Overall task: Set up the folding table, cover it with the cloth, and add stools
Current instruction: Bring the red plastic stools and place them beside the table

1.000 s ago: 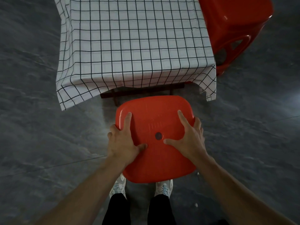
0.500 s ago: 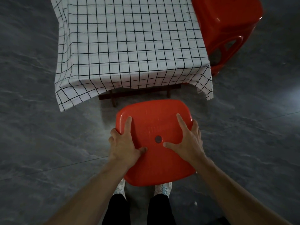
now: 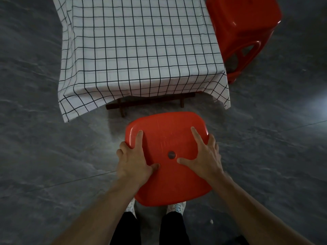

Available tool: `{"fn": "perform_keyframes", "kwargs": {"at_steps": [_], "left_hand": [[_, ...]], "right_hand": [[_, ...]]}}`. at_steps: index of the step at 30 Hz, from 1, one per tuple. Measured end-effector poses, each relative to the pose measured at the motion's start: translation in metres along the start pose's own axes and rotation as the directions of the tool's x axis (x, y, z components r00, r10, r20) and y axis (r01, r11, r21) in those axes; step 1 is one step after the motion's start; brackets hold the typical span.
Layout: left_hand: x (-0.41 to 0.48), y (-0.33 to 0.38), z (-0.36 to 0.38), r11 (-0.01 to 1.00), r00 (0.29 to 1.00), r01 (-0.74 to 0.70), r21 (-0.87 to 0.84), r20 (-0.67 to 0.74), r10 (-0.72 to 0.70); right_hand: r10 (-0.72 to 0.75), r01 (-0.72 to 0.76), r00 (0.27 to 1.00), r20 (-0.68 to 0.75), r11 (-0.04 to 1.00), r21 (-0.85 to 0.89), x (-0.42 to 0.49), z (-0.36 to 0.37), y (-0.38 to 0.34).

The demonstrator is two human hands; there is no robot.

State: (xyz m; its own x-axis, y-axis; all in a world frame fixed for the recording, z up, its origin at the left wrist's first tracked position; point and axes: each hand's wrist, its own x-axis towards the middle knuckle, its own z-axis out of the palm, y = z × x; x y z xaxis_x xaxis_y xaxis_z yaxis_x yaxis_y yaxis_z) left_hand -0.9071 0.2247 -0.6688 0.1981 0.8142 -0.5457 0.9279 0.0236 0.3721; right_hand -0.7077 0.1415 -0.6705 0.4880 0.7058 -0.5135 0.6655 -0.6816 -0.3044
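Both hands grip a red square plastic stool (image 3: 168, 138) by its seat. The left hand (image 3: 131, 161) lays thumb and forefinger flat on top and curls its other fingers over the left edge; the right hand (image 3: 205, 156) mirrors it on the right edge. Just beyond the fingertips stands the dark wooden folding table (image 3: 150, 102), draped in a white black-gridded cloth (image 3: 141, 50). Farther beyond the right hand, beside the table, stands a second red plastic stool (image 3: 242, 32).
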Motion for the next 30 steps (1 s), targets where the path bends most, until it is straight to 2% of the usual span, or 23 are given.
{"fn": "perform_keyframes", "kwargs": {"at_steps": [5, 10, 17, 21, 25, 30], "left_hand": [[0.000, 0.005, -0.011, 0.999, 0.999, -0.036, 0.019, -0.009, 0.036], [-0.003, 0.020, -0.048, 0.987, 0.990, -0.128, 0.096, -0.052, 0.133], [-0.024, 0.063, -0.127, 0.929, 0.948, -0.315, 0.193, 0.008, 0.319], [-0.055, 0.088, -0.165, 0.903, 0.916, -0.389, 0.181, -0.023, 0.400], [-0.101, 0.113, -0.199, 0.892, 0.906, -0.419, 0.168, 0.010, 0.424], [-0.151, 0.152, -0.238, 0.849, 0.864, -0.499, 0.175, 0.025, 0.503]], "right_hand": [[-0.008, 0.008, 1.000, 0.005, 1.000, 0.000, -0.004, -0.011, -0.006], [-0.054, 0.056, 0.995, -0.083, 0.998, 0.030, -0.022, -0.045, -0.025], [-0.069, 0.073, 0.984, -0.167, 0.997, 0.016, -0.073, -0.115, -0.055], [-0.016, 0.036, 0.976, -0.216, 0.995, 0.089, -0.118, -0.153, -0.065], [0.021, 0.013, 0.979, -0.203, 0.986, 0.164, -0.164, -0.195, -0.085], [-0.003, 0.064, 0.952, -0.305, 0.980, 0.191, -0.211, -0.254, -0.097]]}}
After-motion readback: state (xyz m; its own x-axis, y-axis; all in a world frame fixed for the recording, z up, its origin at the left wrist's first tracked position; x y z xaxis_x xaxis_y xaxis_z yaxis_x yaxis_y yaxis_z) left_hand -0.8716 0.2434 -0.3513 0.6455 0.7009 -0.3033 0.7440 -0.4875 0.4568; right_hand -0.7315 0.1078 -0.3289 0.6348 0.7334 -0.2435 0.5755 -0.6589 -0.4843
